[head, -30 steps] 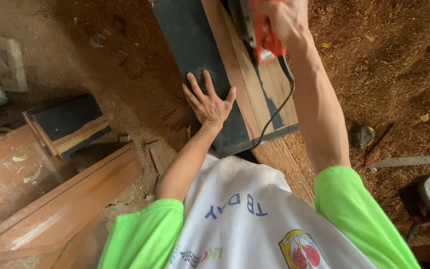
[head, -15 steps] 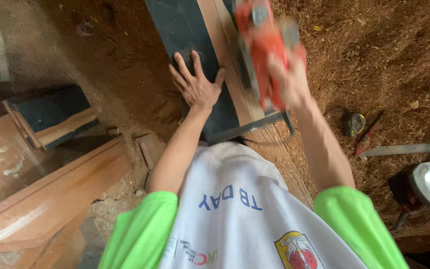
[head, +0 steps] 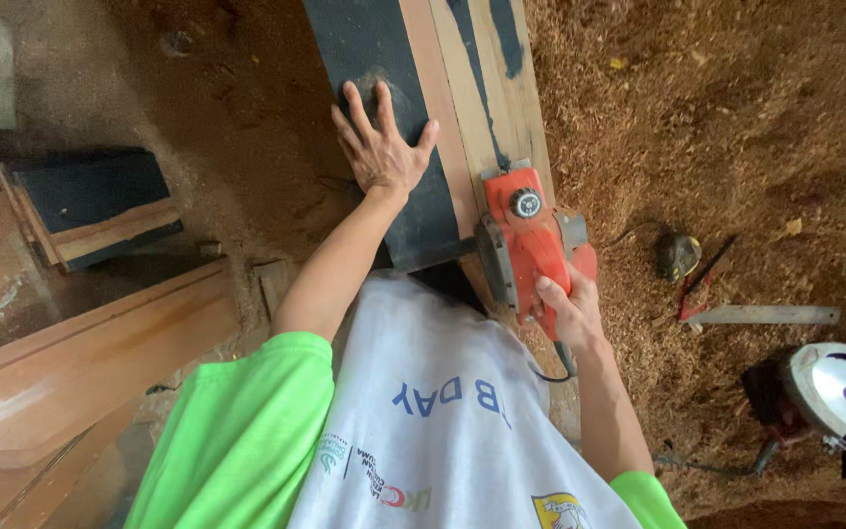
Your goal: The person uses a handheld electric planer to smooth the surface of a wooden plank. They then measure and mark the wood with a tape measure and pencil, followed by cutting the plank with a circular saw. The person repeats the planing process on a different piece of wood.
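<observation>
- Head view looks straight down on 2 bare arms, a white shirt with green sleeves, and a long wooden plank [head: 462, 88] that runs away from the body.
- Left hand [head: 381, 147] lies flat on the plank, palm down, fingers spread wide and holding nothing; the fingertips rest on the plank's dark painted face, which looks matt and dusty.
- Just right of those fingers the dark coat gives way to bare, pale wood in a long straight strip, with a few dark patches left farther up.
- Right hand [head: 565, 309] is closed around the handle of an orange power planer [head: 526, 240], fingers wrapped tight over the grip.
- Ahead of the right fingers, the planer's boxy plastic body sits on the near end of the plank's bare strip; a round grey knob stands on its front end, and a grey metal side plate shows on its left.
- A black cord [head: 555, 367] hangs from the planer just below the right hand.
- Loose reddish sawdust [head: 736, 127], fine and fluffy, covers the ground to the right of the right hand.
- Well right of that hand lie a flat metal ruler [head: 766, 314] and a circular saw [head: 839, 392] with a shiny round blade.
- Far left of the left fingers lie brown wooden boards [head: 70, 362] and a short dark-topped offcut [head: 95, 206].
</observation>
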